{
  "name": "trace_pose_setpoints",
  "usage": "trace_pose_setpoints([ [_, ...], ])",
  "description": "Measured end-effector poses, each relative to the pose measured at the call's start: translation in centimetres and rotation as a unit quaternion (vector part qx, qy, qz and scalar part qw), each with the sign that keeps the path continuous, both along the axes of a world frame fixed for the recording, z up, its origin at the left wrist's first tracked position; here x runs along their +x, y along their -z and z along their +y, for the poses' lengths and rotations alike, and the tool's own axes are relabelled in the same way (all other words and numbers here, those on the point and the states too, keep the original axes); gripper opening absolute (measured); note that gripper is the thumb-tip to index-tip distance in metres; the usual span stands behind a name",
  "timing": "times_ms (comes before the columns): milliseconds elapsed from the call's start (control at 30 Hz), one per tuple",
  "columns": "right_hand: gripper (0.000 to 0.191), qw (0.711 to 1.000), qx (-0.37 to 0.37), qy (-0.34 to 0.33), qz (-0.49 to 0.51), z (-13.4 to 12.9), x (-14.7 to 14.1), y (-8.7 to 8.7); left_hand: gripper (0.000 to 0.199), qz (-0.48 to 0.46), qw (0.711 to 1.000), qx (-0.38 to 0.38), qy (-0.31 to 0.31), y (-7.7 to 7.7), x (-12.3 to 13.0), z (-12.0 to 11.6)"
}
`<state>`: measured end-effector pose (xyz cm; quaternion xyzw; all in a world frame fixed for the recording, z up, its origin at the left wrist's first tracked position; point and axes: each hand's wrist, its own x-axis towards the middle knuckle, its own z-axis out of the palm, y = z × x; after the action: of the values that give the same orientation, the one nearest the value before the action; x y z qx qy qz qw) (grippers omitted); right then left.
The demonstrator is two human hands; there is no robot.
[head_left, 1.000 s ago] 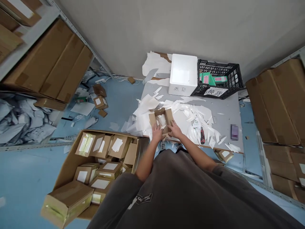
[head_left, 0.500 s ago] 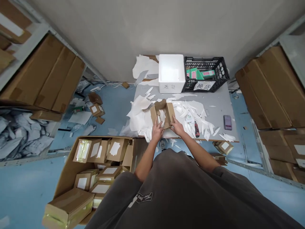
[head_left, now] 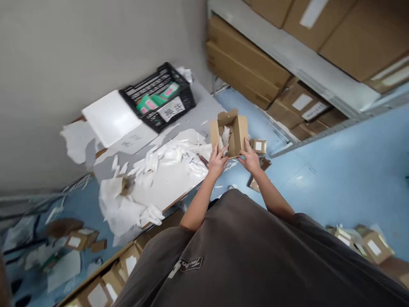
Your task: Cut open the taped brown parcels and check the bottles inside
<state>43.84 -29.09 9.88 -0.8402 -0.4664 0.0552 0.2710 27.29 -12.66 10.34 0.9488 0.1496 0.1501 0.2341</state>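
Matt brown cardboard box (head_left: 240, 132) (crumpled white paper (head_left: 225, 137) inside).

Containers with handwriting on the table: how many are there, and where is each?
2: the white foam box on the table, near the wall, and the black plastic crate just right of it.

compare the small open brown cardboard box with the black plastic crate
The small open brown cardboard box has plain, solid walls; the black plastic crate has slotted walls and a white label.
The box is held by the left hand and right hand, while the crate rests on the grey table.
The box looks smaller than the crate.
Both are open-topped.
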Motion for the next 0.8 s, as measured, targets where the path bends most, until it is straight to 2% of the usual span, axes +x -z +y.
trace_pose_setpoints([
  [133,0.003,0.99,0.0,0.138,0.001,-10.8,5.6,0.4,0.018,-0.006,0.99,-0.01,0.139,0.7,10.8,-6.8],
  [233,0.004,0.974,0.006,0.226,0.005,-18.4,7.8,1.0,0.015,-0.004,0.974,-0.019,0.224,1.3,17.0,-12.6],
  [400,0.011,0.94,-0.007,0.342,0.01,-28.5,9.6,3.1,0.01,0.009,0.94,-0.027,0.34,2.4,24.0,-21.8],
  [467,0.025,0.927,-0.04,0.371,0.026,-31.3,10.3,4.3,0.021,0.022,0.93,-0.022,0.366,3.0,25.8,-24.3],
  [533,0.048,0.912,-0.078,0.398,0.057,-33.6,11.0,5.3,0.041,0.04,0.923,-0.017,0.383,3.5,27.0,-25.8],
  [600,0.065,0.902,-0.089,0.415,0.083,-35.2,11.5,6.1,0.056,0.053,0.921,-0.015,0.385,3.9,27.6,-26.0],
  [700,0.064,0.91,-0.05,0.404,0.079,-36.1,11.9,6.7,0.056,0.062,0.937,-0.023,0.344,4.2,27.0,-24.5],
  [800,0.056,0.928,-0.009,0.369,0.053,-34.6,12.1,6.6,0.051,0.072,0.958,-0.034,0.277,4.3,24.6,-21.7],
])
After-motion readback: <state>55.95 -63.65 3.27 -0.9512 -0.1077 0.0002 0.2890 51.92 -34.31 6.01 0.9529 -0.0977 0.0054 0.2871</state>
